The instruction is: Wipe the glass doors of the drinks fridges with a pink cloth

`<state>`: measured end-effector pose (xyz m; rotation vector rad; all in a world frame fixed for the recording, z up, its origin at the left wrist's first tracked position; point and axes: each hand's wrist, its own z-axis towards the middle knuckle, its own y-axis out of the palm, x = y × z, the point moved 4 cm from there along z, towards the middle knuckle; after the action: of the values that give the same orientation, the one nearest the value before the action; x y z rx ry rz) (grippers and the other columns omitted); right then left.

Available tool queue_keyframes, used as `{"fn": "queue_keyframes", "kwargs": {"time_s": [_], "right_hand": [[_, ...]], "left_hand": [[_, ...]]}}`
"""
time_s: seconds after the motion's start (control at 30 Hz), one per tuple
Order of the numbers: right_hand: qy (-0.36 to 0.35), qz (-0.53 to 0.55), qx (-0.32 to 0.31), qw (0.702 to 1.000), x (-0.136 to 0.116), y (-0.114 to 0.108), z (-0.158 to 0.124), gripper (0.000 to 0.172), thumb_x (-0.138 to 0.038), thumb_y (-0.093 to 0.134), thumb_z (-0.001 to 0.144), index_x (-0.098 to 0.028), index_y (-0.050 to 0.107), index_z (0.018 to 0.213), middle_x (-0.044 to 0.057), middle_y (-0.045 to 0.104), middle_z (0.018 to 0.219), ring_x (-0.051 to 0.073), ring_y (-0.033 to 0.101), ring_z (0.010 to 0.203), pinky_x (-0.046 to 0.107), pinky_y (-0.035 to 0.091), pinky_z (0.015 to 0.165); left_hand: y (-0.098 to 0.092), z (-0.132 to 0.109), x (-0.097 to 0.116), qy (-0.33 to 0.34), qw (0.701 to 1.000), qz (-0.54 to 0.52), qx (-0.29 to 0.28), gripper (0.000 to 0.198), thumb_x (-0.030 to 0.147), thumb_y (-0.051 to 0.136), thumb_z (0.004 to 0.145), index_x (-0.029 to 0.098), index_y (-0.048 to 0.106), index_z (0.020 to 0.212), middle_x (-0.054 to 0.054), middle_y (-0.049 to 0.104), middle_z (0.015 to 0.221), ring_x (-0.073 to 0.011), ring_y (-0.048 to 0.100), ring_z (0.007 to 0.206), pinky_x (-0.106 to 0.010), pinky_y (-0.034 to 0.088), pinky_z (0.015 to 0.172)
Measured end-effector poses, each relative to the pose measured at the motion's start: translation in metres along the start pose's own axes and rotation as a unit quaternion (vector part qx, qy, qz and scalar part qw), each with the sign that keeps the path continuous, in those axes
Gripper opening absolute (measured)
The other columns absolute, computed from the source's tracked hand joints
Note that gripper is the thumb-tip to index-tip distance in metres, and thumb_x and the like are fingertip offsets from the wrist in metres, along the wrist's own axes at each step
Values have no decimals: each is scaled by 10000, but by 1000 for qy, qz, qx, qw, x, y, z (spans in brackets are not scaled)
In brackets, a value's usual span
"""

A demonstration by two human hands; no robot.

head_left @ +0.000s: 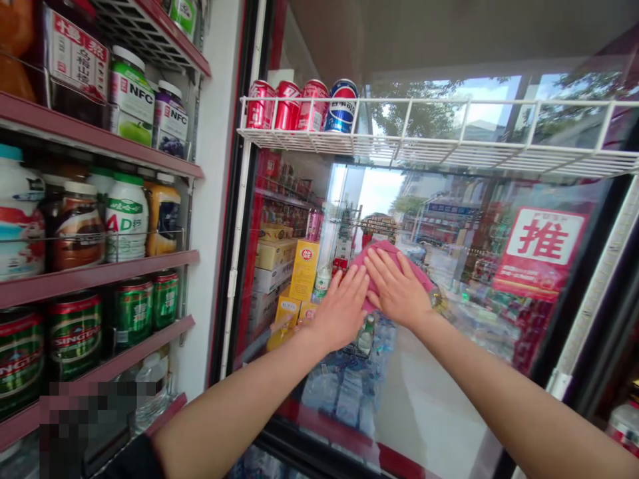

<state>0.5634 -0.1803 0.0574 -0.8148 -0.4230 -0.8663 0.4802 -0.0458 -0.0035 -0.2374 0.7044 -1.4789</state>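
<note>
A pink cloth [419,271] lies flat against the glass door [449,372], near its middle. My right hand [397,285] presses on the cloth with its fingers stretched out. My left hand [342,309] lies flat at the cloth's left edge, fingers extended, its fingertips close beside those of my right hand. Both hands are below the white wire rack [464,150]. Part of the cloth is hidden under the hands.
Several cans, among them a blue can [341,106], stand at the rack's left end. Shelves [100,271] of bottles and cans are on the left. A red-and-white sign [542,249] is on the glass at the right.
</note>
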Motion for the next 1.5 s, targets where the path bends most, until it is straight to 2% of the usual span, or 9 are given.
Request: {"fn": "queue_keyframes", "kwargs": {"time_s": [0.17, 0.33, 0.53, 0.7, 0.83, 1.1, 1.3, 1.4, 1.5], "right_hand": [[-31, -4, -7, 999, 30, -11, -61, 794, -520, 608, 1052, -115, 416, 1707, 181, 451, 1755, 354, 340, 1676, 603, 240, 1380], [9, -27, -7, 1000, 24, -4, -63, 751, -467, 581, 1051, -108, 440, 1695, 201, 487, 1728, 374, 394, 1650, 628, 278, 1359], [38, -33, 4, 999, -10, 10, -16, 770, -418, 561, 1054, -76, 380, 1719, 226, 395, 1772, 402, 366, 1662, 662, 230, 1366], [22, -12, 13, 1000, -37, 18, 30, 814, -390, 550, 1056, -71, 282, 1756, 209, 332, 1804, 401, 317, 1683, 650, 181, 1381], [0, 8, 8, 1000, -57, 21, 72, 831, -390, 577, 1034, -48, 308, 1742, 200, 291, 1822, 396, 265, 1702, 633, 141, 1397], [-96, 51, -7, 994, -91, 26, 165, 849, -324, 609, 948, -14, 380, 1705, 188, 318, 1815, 372, 270, 1701, 601, 98, 1416], [-172, 52, -22, 984, -144, 40, 241, 791, -311, 554, 970, -27, 409, 1694, 161, 344, 1811, 343, 285, 1701, 568, 118, 1422], [-184, 31, -34, 982, -170, 48, 264, 771, -300, 508, 1003, -22, 369, 1708, 157, 293, 1831, 330, 241, 1718, 567, 97, 1422], [-177, 18, -25, 984, -179, 52, 269, 766, -286, 495, 1016, -18, 342, 1718, 156, 263, 1841, 327, 214, 1726, 567, 91, 1424]], "left_hand": [[4, 10, 31, 46, 999, -4, -3, 896, 610, 448, 1075, 53, 243, 1746, -153, 182, 1856, -323, 115, 1749, -542, 168, 1419], [5, 14, 27, 49, 999, 3, -7, 982, 670, 506, 1039, 51, 233, 1751, -157, 152, 1860, -330, 83, 1754, -539, 136, 1432], [-3, 8, -12, 26, 999, 12, -23, 1056, 673, 599, 997, 15, 235, 1740, -193, 147, 1858, -356, 88, 1749, -506, 129, 1434], [-5, -3, -55, -9, 999, 18, -32, 1122, 650, 671, 959, 16, 187, 1748, -227, 155, 1850, -367, 62, 1750, -543, 113, 1432], [-12, -12, -90, -44, 998, 22, -37, 1125, 650, 681, 946, 20, 202, 1744, -254, 164, 1841, -384, 73, 1747, -578, 114, 1423], [-27, -36, -156, -126, 991, 33, -25, 1074, 600, 651, 966, -76, 242, 1694, -327, 242, 1801, -441, 169, 1722, -583, 178, 1400], [-30, -71, -213, -207, 977, 48, -7, 1024, 533, 643, 964, -113, 268, 1664, -378, 290, 1763, -477, 233, 1698, -626, 223, 1374], [-33, -86, -230, -222, 974, 53, -4, 989, 513, 637, 967, -73, 280, 1679, -336, 284, 1785, -461, 219, 1706, -646, 181, 1383], [-34, -89, -233, -223, 974, 50, -2, 971, 513, 628, 971, -27, 280, 1699, -291, 276, 1805, -442, 197, 1717, -645, 151, 1391]]}}
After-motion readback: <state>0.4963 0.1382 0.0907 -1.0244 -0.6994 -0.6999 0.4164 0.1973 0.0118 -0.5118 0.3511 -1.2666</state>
